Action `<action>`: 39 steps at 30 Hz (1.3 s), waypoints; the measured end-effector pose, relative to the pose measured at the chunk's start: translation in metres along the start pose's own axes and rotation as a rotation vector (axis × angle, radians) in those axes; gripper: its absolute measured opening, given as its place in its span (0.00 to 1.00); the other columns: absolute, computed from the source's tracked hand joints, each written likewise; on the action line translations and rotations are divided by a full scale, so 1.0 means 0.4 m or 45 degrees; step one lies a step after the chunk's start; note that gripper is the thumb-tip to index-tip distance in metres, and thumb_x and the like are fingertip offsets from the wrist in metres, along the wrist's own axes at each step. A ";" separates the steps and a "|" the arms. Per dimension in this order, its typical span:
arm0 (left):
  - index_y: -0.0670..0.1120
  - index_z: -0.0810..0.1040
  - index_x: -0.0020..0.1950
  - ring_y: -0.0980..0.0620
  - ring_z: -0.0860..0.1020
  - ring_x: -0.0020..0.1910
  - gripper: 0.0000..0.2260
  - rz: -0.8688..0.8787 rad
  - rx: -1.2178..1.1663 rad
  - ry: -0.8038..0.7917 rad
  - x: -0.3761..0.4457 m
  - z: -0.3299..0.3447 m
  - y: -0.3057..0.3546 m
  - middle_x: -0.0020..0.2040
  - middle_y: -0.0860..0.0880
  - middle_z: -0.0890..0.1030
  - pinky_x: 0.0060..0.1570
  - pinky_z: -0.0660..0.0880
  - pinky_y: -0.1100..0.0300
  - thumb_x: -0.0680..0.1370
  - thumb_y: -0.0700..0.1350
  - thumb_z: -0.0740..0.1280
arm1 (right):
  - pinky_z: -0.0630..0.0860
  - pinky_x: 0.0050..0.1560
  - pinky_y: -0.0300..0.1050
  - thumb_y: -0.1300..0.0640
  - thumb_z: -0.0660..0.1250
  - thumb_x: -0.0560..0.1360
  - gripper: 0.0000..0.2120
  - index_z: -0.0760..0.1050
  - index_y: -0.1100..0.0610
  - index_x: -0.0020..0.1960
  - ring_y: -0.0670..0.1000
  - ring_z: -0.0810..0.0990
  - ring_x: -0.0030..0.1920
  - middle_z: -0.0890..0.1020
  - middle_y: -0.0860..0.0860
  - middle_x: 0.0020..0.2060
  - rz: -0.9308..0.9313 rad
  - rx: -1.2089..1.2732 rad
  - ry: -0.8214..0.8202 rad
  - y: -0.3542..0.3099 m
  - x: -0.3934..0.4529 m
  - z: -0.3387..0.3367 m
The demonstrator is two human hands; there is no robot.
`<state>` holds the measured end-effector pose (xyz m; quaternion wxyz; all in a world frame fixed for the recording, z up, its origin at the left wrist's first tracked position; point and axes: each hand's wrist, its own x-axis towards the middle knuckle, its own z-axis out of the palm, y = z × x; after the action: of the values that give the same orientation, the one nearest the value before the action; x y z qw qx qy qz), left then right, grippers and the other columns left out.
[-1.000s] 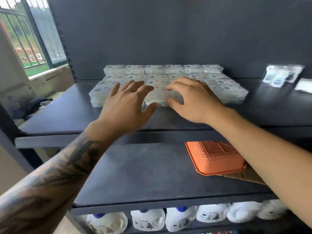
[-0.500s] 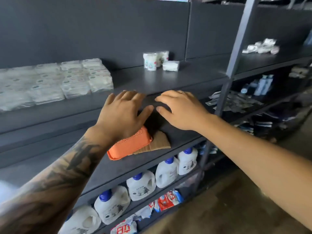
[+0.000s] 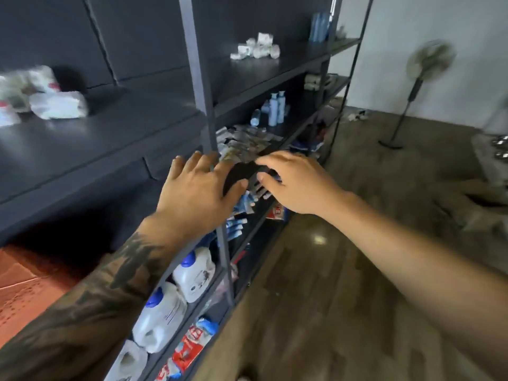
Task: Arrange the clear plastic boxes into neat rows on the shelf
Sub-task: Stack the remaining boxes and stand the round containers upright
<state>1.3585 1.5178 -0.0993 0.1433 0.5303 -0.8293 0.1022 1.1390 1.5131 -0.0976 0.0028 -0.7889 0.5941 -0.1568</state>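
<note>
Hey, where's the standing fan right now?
In the head view, the standing fan is at the upper right, on the wooden floor against the white wall, beyond the shelving's far end.

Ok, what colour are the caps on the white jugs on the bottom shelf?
Blue. The caps on the white jugs show best in the head view.

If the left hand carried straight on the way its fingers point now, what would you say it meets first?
Probably the grey upright post of the shelf: the left hand is open, fingertips up and forward at its base. Motion blur and unclear depth leave it uncertain whether it would hit the post or pass beside it.
</note>
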 end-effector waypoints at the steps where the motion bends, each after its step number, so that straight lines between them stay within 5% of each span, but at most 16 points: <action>1: 0.52 0.71 0.76 0.40 0.68 0.74 0.33 0.030 -0.011 -0.009 0.052 0.026 0.014 0.73 0.45 0.74 0.73 0.57 0.40 0.80 0.68 0.47 | 0.74 0.66 0.56 0.40 0.55 0.84 0.23 0.69 0.46 0.76 0.54 0.75 0.70 0.74 0.47 0.73 0.053 -0.023 -0.014 0.043 0.015 -0.005; 19: 0.51 0.70 0.77 0.37 0.63 0.78 0.33 0.315 -0.309 -0.023 0.840 0.316 0.168 0.76 0.42 0.69 0.77 0.54 0.37 0.79 0.66 0.49 | 0.72 0.61 0.50 0.41 0.57 0.84 0.22 0.68 0.47 0.76 0.55 0.78 0.62 0.75 0.50 0.70 0.534 -0.106 0.070 0.552 0.374 -0.065; 29: 0.50 0.70 0.77 0.37 0.64 0.77 0.33 0.261 -0.223 0.054 1.200 0.430 0.270 0.77 0.39 0.70 0.77 0.55 0.37 0.79 0.66 0.49 | 0.74 0.66 0.56 0.42 0.58 0.84 0.22 0.70 0.49 0.75 0.56 0.75 0.68 0.76 0.51 0.69 0.364 -0.054 0.164 0.910 0.627 -0.033; 39: 0.51 0.72 0.75 0.42 0.69 0.75 0.31 0.094 -0.255 0.109 1.576 0.438 0.371 0.73 0.45 0.74 0.76 0.59 0.39 0.78 0.66 0.53 | 0.77 0.61 0.57 0.42 0.59 0.83 0.21 0.71 0.48 0.73 0.55 0.79 0.63 0.78 0.51 0.67 0.134 0.021 0.196 1.251 0.927 -0.083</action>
<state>0.9509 0.9875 -0.0481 0.2268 0.4775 -0.8476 0.0466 0.7527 1.0239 -0.0707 -0.0281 -0.7421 0.6319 -0.2218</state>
